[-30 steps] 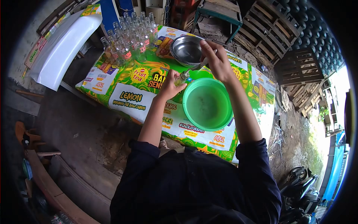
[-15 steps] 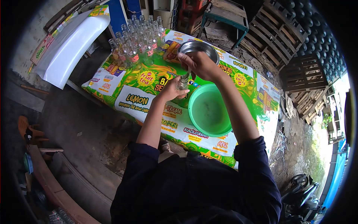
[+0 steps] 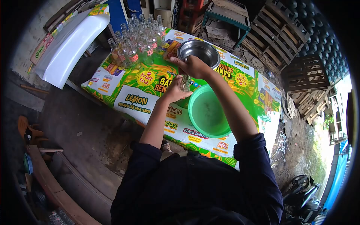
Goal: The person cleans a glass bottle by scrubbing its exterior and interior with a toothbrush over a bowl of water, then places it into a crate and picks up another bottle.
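Note:
My left hand [image 3: 175,91] is wrapped round a clear glass bottle [image 3: 186,82], its neck pointing up. Just above the bottle's mouth is my right hand [image 3: 195,68], its fingers curled together and its thumb pointing left; whatever lies between those fingers is hidden. A round green basin [image 3: 202,132] stands close by on the right, below my right forearm. Past my right hand sits a shiny steel bowl [image 3: 186,48], partly covered by the hand. Several clear glass bottles [image 3: 137,45] with reddish labels stand upright in a group at the table's far left.
A colourful printed cover lies over the table [image 3: 135,100]. Behind it are a small teal-framed table [image 3: 228,17] and wooden pallets [image 3: 275,28]. A white curved panel [image 3: 77,41] is at the left, and an orange plastic chair [image 3: 28,131] stands on the floor.
My right hand has shifted slightly left and down over the bottle's mouth, uncovering more of the steel bowl. My left hand still grips the bottle in nearly the same spot.

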The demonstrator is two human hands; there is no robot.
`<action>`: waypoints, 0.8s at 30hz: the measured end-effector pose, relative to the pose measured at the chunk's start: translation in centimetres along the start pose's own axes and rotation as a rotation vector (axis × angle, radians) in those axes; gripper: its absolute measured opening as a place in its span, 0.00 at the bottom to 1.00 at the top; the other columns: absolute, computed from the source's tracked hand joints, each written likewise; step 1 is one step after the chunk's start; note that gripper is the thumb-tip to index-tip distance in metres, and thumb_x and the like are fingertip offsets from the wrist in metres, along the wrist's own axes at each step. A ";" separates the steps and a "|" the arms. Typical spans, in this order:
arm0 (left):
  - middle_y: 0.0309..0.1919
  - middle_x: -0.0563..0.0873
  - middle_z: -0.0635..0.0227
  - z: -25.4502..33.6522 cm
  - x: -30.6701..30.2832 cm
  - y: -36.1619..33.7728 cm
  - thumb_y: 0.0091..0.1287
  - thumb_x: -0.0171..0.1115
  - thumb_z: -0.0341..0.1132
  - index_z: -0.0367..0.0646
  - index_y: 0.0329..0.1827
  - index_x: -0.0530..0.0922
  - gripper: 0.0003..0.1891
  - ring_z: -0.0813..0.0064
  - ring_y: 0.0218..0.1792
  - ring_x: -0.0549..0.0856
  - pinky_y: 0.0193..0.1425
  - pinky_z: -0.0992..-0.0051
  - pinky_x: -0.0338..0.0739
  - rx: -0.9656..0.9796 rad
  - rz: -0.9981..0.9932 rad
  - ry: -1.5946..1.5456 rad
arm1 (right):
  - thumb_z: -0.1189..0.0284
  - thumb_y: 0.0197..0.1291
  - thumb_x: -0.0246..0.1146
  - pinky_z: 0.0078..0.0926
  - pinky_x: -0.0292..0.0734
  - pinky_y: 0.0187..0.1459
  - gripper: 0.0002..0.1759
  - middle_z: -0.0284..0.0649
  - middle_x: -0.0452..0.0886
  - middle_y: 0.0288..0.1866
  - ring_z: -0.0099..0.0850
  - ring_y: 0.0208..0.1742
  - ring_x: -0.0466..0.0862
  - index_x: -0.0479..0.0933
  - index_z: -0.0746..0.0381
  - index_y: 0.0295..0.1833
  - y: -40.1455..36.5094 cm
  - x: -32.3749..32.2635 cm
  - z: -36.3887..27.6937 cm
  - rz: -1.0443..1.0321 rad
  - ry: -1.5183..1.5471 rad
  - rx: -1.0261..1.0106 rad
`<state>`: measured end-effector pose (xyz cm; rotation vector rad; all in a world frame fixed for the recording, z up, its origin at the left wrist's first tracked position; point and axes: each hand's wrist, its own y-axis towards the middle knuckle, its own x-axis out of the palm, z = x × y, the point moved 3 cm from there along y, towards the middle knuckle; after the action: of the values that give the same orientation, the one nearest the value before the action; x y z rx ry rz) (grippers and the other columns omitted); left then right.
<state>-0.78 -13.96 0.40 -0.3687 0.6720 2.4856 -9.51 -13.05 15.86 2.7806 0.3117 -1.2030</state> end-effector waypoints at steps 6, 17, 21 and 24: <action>0.41 0.74 0.66 -1.1 -1.0 -1.3 0.50 0.70 0.31 0.39 0.57 0.61 0.33 0.74 0.43 0.77 0.48 0.74 0.74 -0.238 0.008 -0.040 | 0.42 0.61 0.45 0.30 0.75 0.36 0.37 0.42 0.79 0.19 0.32 0.25 0.81 0.77 0.66 0.21 -0.2 -3.2 -2.2 0.051 0.105 -0.034; 0.50 0.76 0.63 -1.9 0.1 -1.6 0.51 0.65 0.29 0.39 0.60 0.61 0.33 0.71 0.50 0.77 0.56 0.73 0.69 -0.150 0.077 -0.111 | 0.51 0.62 0.47 0.32 0.74 0.42 0.30 0.46 0.81 0.25 0.36 0.32 0.82 0.81 0.65 0.25 1.2 -0.7 0.1 -0.136 0.047 -0.018; 0.49 0.76 0.59 0.2 0.1 -0.8 0.48 0.70 0.34 0.41 0.59 0.63 0.35 0.64 0.49 0.76 0.55 0.68 0.69 -0.169 0.148 -0.006 | 0.54 0.63 0.50 0.24 0.72 0.33 0.26 0.38 0.77 0.19 0.24 0.25 0.77 0.80 0.64 0.27 1.3 -0.5 -0.8 -0.200 -0.136 0.010; 0.46 0.74 0.58 -1.3 -0.4 -1.1 0.48 0.71 0.38 0.40 0.57 0.65 0.34 0.60 0.50 0.73 0.56 0.64 0.66 0.081 0.189 0.385 | 0.59 0.62 0.50 0.24 0.71 0.31 0.21 0.38 0.76 0.19 0.24 0.23 0.75 0.80 0.65 0.29 1.0 -2.7 -1.8 -0.181 0.111 -0.051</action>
<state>0.31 -14.04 -0.94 -0.7988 0.9982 2.5768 -9.84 -14.11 19.10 2.8309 0.6071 -1.0587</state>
